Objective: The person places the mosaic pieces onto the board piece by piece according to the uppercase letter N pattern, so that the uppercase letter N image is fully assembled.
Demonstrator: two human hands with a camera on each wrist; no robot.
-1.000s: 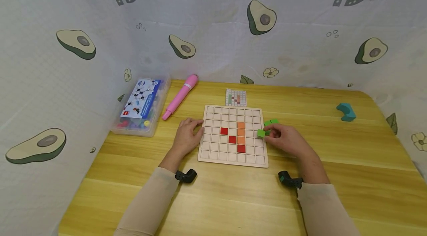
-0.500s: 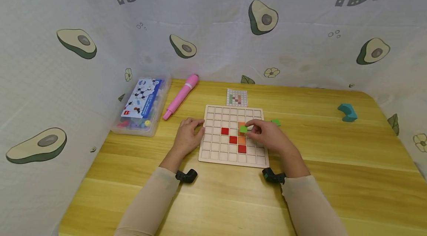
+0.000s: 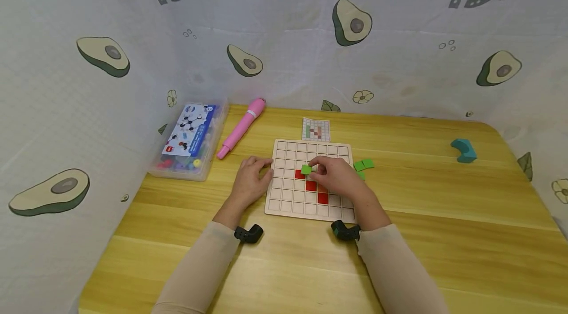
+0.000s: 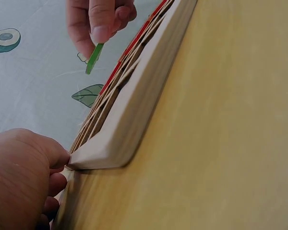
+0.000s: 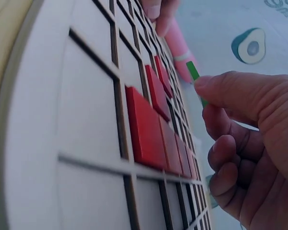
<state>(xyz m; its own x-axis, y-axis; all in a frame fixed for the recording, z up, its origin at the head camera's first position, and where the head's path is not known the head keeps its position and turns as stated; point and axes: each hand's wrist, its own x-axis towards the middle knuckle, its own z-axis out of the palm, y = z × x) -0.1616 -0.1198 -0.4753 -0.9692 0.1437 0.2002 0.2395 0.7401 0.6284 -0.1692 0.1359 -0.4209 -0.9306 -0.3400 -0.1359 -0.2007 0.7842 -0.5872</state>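
My right hand pinches a small green square tile between thumb and fingertips, over the middle of a wooden grid board. In the right wrist view the tile is edge-on, raised off the board. Red tiles sit in the grid on a diagonal; the hand largely covers a column of orange tiles. My left hand rests at the board's left edge, index finger and thumb touching it. In the left wrist view, its fingers lie right at the board's corner.
Several green tiles lie just right of the board. A printed pattern card is behind it. At the left are a pink microphone-shaped stick and a clear box of colourful pieces. A teal arch block lies far right.
My right hand has carried the green tile from the board's right edge leftward across the grid, uncovering the other green tiles. The left hand stays at the left edge.
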